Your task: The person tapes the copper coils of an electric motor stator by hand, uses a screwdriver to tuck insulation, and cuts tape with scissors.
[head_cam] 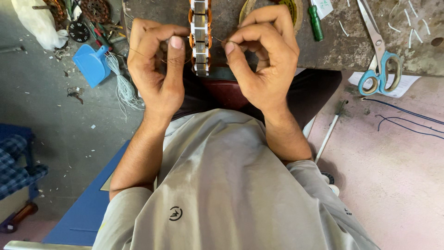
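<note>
Both grips are pinched shut on a thin copper wire (217,40): left hand (157,69) and right hand (261,60) flank the wound motor core (200,37) at the counter (351,46) edge. Scissors (380,60) and a green screwdriver (316,22) lie to the right.

Single head-worn view, facing steeply down along the wearer's chest. Close range: both hands fill the upper centre at the worktable (351,46) edge. Floor shows either side below the grip. No second view present.
</note>
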